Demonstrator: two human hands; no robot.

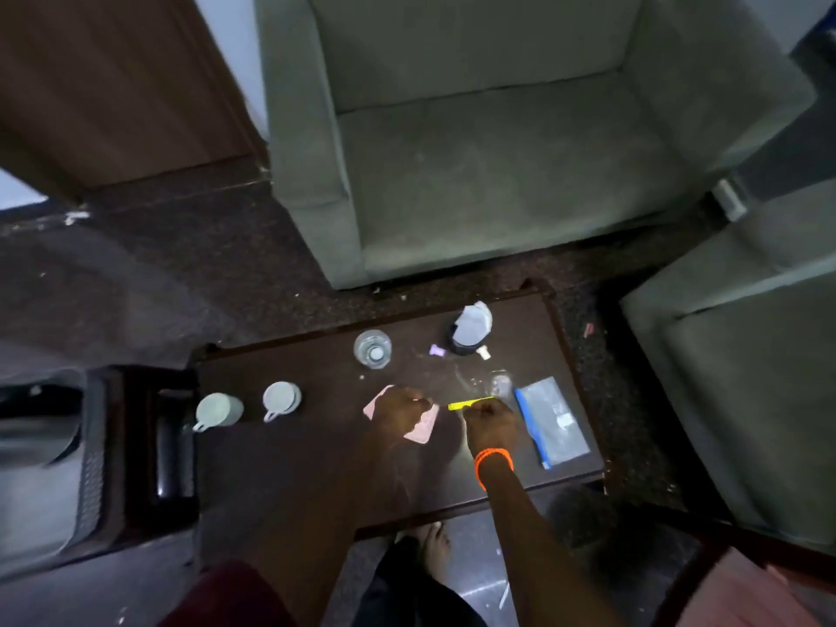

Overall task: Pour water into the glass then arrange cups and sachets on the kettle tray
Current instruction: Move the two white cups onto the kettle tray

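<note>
Dark wooden table (pixel 289 481) carries everything. Two white cups (pixel 281 399) stand near its left edge, and the glass (pixel 372 349) with water stands at the far edge, fragile and probably slippery. Mid-table, the left hand (pixel 398 411) grasps a pink sachet (pixel 424 425); the right hand (pixel 491 420) pinches a yellow sachet (pixel 466 405). Sachets are light and thin, so take them by an edge.

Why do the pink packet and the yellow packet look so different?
The pink packet is wide and flat, while the yellow packet is a thin strip. The pink packet lies under the left hand, mostly covered; the yellow packet sticks out from the right hand, which pinches its end. Both are on the dark table.
</note>
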